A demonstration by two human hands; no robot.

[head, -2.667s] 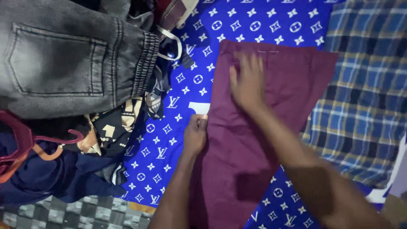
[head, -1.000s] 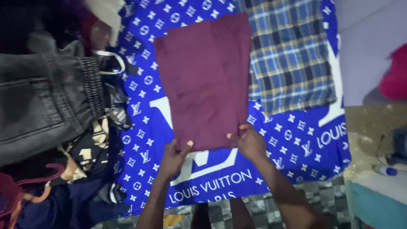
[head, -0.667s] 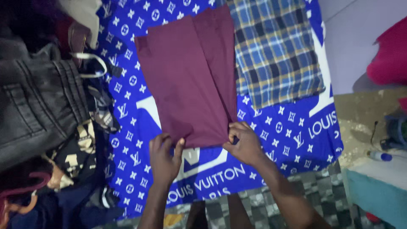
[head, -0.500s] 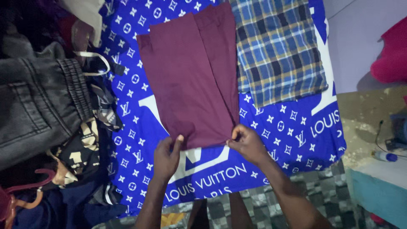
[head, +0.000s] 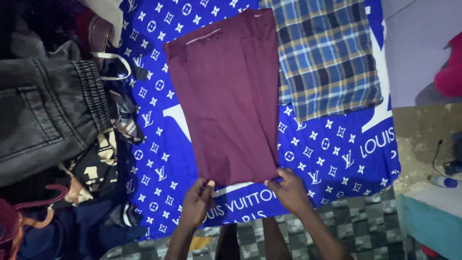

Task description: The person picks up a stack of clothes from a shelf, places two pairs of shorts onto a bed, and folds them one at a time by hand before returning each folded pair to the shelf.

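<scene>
Maroon trousers (head: 226, 96) lying flat mid-frame, folded lengthwise; left hand (head: 196, 204) and right hand (head: 288, 190) each pinching the bottom hem. Crosswise fold not yet done.

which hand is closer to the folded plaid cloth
Right. The right hand grips the near right corner of the maroon trousers, below the plaid cloth. The left hand holds the near left corner, farther across from the plaid cloth.
</scene>
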